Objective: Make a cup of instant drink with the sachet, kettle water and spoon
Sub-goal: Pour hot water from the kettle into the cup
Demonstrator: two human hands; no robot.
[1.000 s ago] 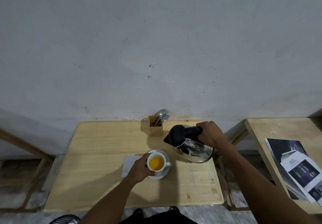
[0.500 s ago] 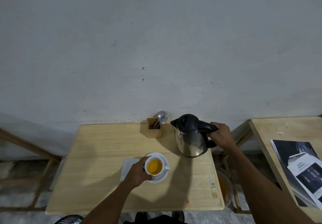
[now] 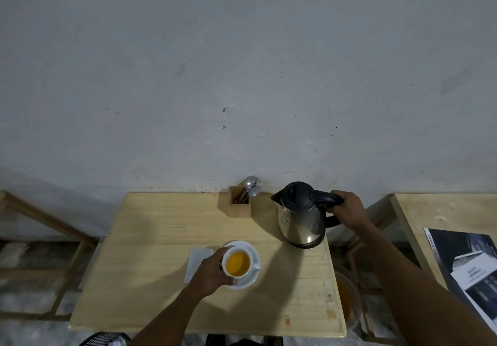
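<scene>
From the head camera, a pale wooden table (image 3: 150,251) stands against a grey wall. The left hand (image 3: 212,270) wraps around a white ceramic cup (image 3: 238,263) of orange drink, which sits on a white round saucer (image 3: 254,254). Just left of the saucer lies a white flat sachet (image 3: 196,261), partly under the hand. The right hand (image 3: 348,211) grips the black handle of an upright stainless-steel kettle with a black lid (image 3: 302,219), standing on the table's far right corner. Beside the kettle, a small wooden holder (image 3: 239,207) carries metal spoons (image 3: 250,184). Printed leaflets (image 3: 468,267) rest on a second table at right.
</scene>
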